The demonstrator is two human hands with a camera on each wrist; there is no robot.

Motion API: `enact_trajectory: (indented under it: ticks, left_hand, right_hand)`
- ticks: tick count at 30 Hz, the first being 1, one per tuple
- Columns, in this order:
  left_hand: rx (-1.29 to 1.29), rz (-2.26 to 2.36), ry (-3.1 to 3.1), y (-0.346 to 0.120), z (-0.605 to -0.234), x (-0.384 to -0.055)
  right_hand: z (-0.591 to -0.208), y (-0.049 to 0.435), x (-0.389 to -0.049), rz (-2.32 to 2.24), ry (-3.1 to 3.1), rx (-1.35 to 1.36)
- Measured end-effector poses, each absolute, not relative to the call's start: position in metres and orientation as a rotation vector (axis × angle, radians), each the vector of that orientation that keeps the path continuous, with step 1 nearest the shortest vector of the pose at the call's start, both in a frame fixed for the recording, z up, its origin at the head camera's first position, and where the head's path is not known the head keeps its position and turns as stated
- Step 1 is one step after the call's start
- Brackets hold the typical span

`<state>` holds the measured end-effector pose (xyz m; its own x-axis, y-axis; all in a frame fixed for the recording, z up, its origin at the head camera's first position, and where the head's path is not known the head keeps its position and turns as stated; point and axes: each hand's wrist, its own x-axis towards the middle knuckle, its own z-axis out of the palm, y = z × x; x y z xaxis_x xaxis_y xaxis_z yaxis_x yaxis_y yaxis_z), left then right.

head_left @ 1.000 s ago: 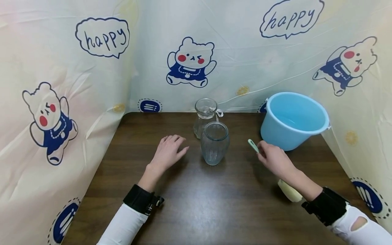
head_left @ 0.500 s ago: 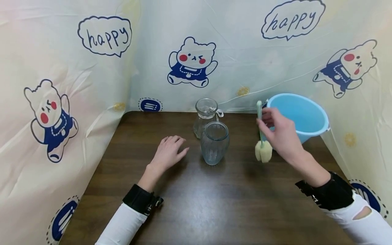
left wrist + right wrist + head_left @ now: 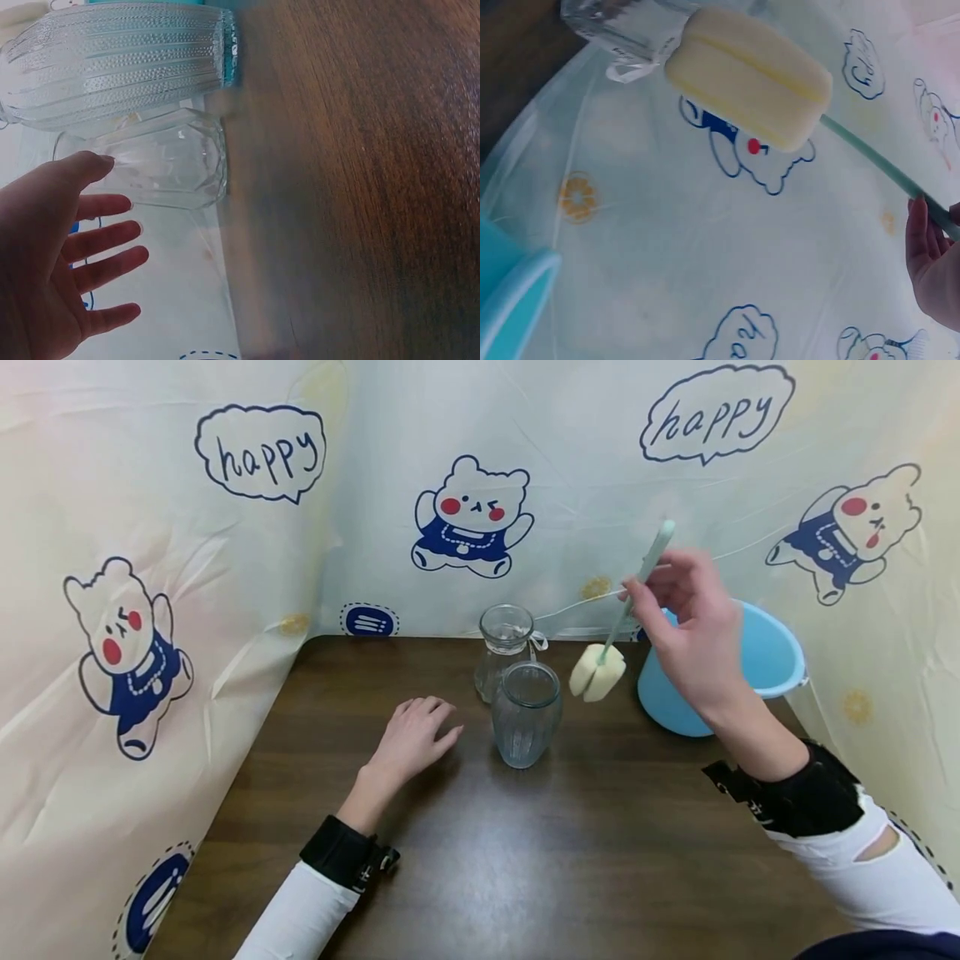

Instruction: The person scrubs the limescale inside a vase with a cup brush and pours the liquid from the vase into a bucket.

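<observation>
My right hand point(image 3: 693, 631) pinches the green handle of a sponge bottle brush point(image 3: 597, 673), held up in the air. The brush's pale yellow sponge head points down and left, to the right of a ribbed glass vase point(image 3: 527, 718). In the right wrist view the sponge head point(image 3: 748, 79) shows large, with fingertips point(image 3: 917, 225) on the handle. My left hand point(image 3: 411, 735) is low over the table, left of the vase, with fingers spread and nothing in them. The left wrist view shows its thumb overlapping a clear glass jar point(image 3: 161, 161) behind the vase.
A light blue bucket point(image 3: 675, 697) stands at the back right, partly hidden by my right hand. The clear jar point(image 3: 491, 670) with a white ribbon stands behind the vase on the brown wooden table point(image 3: 480, 860). A printed cloth point(image 3: 360, 527) hangs around the back and sides.
My right hand has lifted the bottle brush from low over the table's right side, up and to the left towards the vase. The left hand has stayed in place.
</observation>
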<state>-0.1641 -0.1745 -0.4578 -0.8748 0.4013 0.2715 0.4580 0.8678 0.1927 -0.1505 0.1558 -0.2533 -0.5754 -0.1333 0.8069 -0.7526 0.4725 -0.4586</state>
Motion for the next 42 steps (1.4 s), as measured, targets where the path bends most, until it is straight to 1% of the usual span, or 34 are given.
enact_trajectory:
  ticks: [6,12,16,22,42]
  left_hand:
    - [-0.670,-0.383,-2.818,-0.173,-0.457,-0.162]
    - [-0.673,-0.390,-2.840,-0.173,-0.460,-0.160]
    - [-0.664,-0.392,-2.843,-0.175,-0.461,-0.161]
    - [-0.667,-0.398,-2.828,-0.175,-0.458,-0.163]
    - [-0.686,-0.399,-2.832,-0.177,-0.460,-0.163]
  right_hand:
    - [-0.235,0.137,-0.151,1.200,-1.898,0.788]
    - [-0.238,0.124,-0.156,1.307,-1.862,0.902]
    - [-0.250,0.115,-0.161,1.331,-1.927,0.912]
    - [-0.269,0.108,-0.167,1.335,-2.076,0.850]
    - [-0.334,0.119,-0.169,1.136,-2.463,0.765]
